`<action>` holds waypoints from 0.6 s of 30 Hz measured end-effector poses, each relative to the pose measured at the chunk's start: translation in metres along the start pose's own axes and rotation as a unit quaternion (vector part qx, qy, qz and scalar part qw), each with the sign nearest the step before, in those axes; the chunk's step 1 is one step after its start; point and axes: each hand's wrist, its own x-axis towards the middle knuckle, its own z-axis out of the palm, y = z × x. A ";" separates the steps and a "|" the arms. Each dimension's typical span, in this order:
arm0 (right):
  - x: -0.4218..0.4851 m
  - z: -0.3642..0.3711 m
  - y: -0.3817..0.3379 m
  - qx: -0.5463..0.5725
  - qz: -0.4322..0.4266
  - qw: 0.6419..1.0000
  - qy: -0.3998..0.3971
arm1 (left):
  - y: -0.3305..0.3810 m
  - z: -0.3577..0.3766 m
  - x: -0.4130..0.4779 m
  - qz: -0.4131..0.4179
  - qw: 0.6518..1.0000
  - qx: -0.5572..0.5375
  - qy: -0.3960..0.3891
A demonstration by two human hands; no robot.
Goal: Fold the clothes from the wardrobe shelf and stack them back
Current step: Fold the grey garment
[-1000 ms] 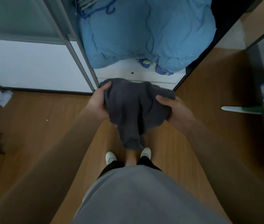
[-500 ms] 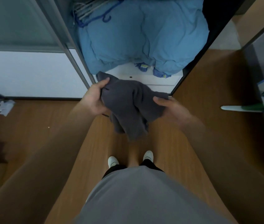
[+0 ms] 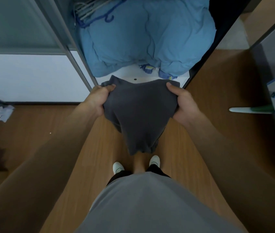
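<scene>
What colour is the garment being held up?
Plain dark grey garment, seen in the head view.

The garment [image 3: 138, 113] hangs between left hand [image 3: 98, 100] and right hand [image 3: 183, 105], before the shelf's bedding [image 3: 150, 39]

Your left hand [image 3: 98, 100] and right hand [image 3: 183, 105] are now farther apart than a second ago, each gripping an upper corner of the dark grey cloth garment [image 3: 138, 118]. The garment, bunched between them earlier, now spreads wide along its top edge, and its lower part hangs lower, toward your white shoes [image 3: 155, 161].
</scene>
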 end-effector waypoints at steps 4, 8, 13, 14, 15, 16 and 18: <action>-0.003 0.001 0.003 -0.059 -0.048 0.995 -0.058 | 0.006 0.005 0.004 -0.067 0.991 -0.098 -0.069; 0.000 -0.001 0.011 -0.188 -0.109 0.976 -0.011 | 0.005 0.008 0.002 -0.076 0.992 -0.088 -0.048; 0.004 0.002 0.017 -0.201 -0.116 0.972 0.021 | 0.007 -0.002 0.005 -0.047 0.996 -0.066 0.025; 0.005 0.002 0.017 -0.199 -0.109 0.973 0.031 | 0.008 -0.004 0.007 -0.032 0.998 -0.053 0.033; 0.006 0.003 0.015 -0.196 -0.099 0.975 0.043 | 0.008 -0.006 0.008 -0.015 0.999 -0.032 0.038; 0.008 0.003 0.013 -0.191 -0.088 0.976 0.056 | 0.008 -0.009 0.009 0.004 0.999 -0.004 0.041; 0.011 0.003 0.010 -0.178 -0.061 0.979 0.079 | 0.006 -0.014 0.011 0.039 0.998 0.044 0.030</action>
